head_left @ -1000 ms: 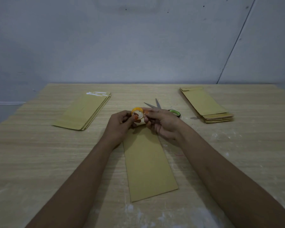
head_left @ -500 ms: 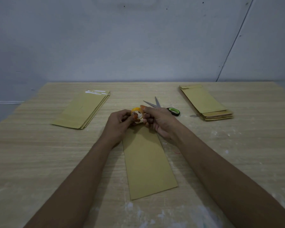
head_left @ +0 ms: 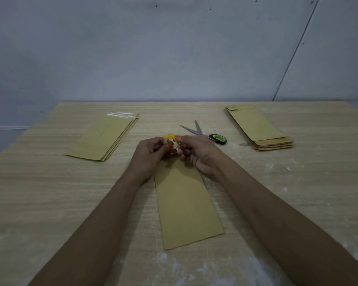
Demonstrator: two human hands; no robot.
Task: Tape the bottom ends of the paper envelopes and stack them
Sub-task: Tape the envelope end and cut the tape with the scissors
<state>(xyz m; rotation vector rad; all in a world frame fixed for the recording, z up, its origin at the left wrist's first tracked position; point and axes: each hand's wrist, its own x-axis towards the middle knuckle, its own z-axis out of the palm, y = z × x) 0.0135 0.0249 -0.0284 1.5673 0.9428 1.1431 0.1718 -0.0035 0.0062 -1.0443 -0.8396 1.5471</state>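
Observation:
A single brown paper envelope (head_left: 186, 205) lies lengthwise on the wooden table (head_left: 50, 203) in front of me. Above its far end both hands meet around a small yellow roll of clear tape (head_left: 171, 140). My left hand (head_left: 148, 156) grips the roll with curled fingers. My right hand (head_left: 196, 152) pinches at the roll's edge with thumb and forefinger. A stack of envelopes with shiny tape on their far ends (head_left: 104, 137) lies at the left. Another stack of envelopes (head_left: 258, 129) lies at the right.
Scissors with a green and black handle (head_left: 204, 133) lie open just beyond my right hand. A grey wall (head_left: 174, 48) rises behind the table's far edge. White smears mark the table near its front and right.
Both hands stay at the tape roll, with only small finger shifts. The camera has tilted slightly, so the table sits a little lower in view.

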